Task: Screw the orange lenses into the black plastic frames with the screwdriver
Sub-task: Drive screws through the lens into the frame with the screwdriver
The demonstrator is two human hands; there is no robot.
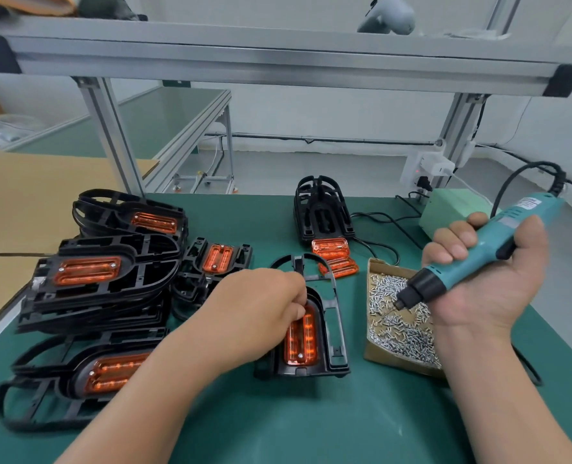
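The green desk (277, 413) is carrying everything, with an aluminium shelf frame (277, 58) spanning overhead. On the desk's left side, finished frames (103, 286) are lying in loose piles, with four orange lenses showing on top of them. At the back middle a stack of empty frames (321, 212) is standing. Just in front of it, loose lenses (333, 257) are lying overlapped, two of them showing on top. A pale green power box (452, 209) is sitting at the back right.

On the right, an open cardboard box (395, 363) is holding a heap of small silver screws (408, 336), too many to count. The right hand (488, 283) is wrapping its fingers and thumb round the single teal screwdriver (478, 249). It is tilting the tool so that the bit is dipping down into the screws.

Between the arms, one black frame (333, 333) is lying flat just left of the box, with one orange lens (303, 339) sitting in its recess. The left hand (257, 309) is resting over the frame's left edge with its fingers curled. Its thumb and forefinger are pinching at the far end of the lens, and whether they are also holding a screw cannot be told. One screw head (300, 356) is showing at the lens's near end.
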